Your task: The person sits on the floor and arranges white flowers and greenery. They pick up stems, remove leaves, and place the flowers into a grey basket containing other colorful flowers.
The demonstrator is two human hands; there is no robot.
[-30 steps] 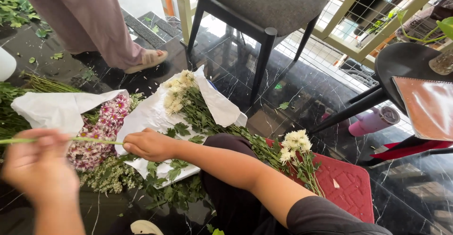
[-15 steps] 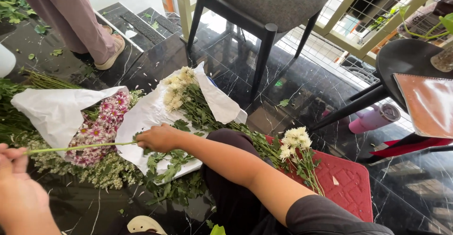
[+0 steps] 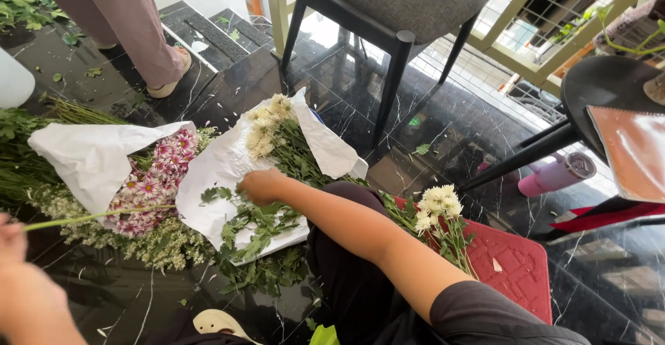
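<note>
Pinching a green stem (image 3: 97, 215), blurred left hand (image 3: 21, 282); right hand (image 3: 260, 186) fingers hidden, grip unclear.

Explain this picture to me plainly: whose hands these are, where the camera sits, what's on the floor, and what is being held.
There is no machine. The one view comes from a camera worn on a person's head, looking down. Their left hand, blurred at the lower left, holds a thin green stem. Their right hand reaches onto white wrapping paper strewn with stripped leaves. On the black marble floor lie pale yellow flowers, pink flowers and a white flower bunch by a red mat. Another person's leg stands nearby.
</note>
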